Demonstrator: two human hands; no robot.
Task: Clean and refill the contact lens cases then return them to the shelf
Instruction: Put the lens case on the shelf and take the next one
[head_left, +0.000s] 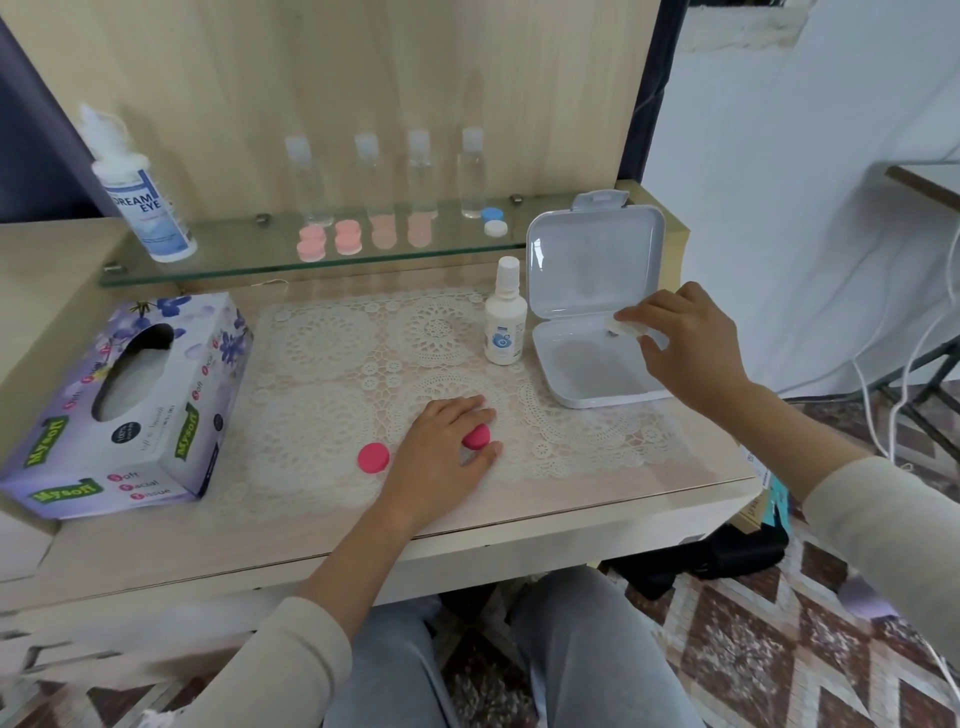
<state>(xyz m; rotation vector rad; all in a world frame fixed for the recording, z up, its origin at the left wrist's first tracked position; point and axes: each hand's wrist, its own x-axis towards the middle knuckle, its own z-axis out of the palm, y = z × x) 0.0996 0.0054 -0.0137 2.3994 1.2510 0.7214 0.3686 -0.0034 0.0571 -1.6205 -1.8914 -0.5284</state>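
My left hand (447, 447) lies on the lace mat, with a pink round cap (476, 436) between its fingers and thumb. A second pink cap (373, 458) sits loose on the mat just to its left. My right hand (685, 343) hovers over the open grey plastic box (597, 384) and pinches a small white lens case piece (626, 328). A small white solution bottle (505, 317) stands upright beside the box. Several pink lens cases (348, 237) and a blue-and-white one (492, 221) rest on the glass shelf (218, 267).
A large solution bottle (143, 197) stands at the shelf's left end. Several clear empty bottles (395, 176) line the back of the shelf. A floral tissue box (124, 405) occupies the table's left. The table's front edge runs just below my left wrist.
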